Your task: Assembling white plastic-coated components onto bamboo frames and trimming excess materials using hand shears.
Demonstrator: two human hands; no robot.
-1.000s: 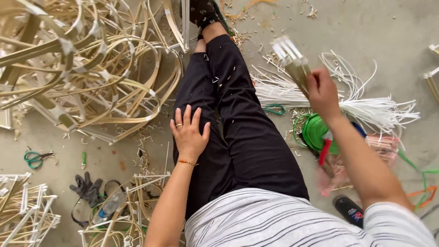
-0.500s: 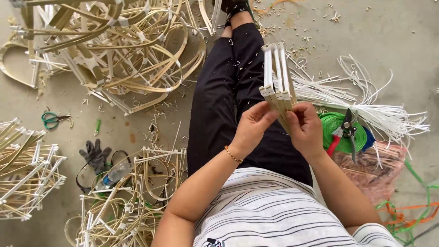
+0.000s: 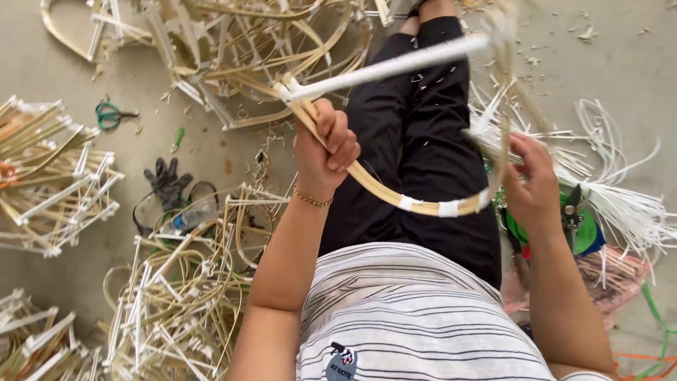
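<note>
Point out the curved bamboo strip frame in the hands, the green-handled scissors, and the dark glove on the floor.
curved bamboo strip frame (image 3: pixel 395 195), head view, lower curve.
green-handled scissors (image 3: pixel 108 115), head view, handle loops.
dark glove (image 3: pixel 168 182), head view, palm.

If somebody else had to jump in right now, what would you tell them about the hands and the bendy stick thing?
Left hand: fist shut around the curved bamboo frame near its white-wrapped corner.
Right hand: grips the frame's other side, by the white strips.
Frame: held above the lap, white tape at two spots on the curve.
Around: finished-looking frames heaped on the floor at left; green tape roll and cutters at right.
Left to do: unclear from here.
</note>
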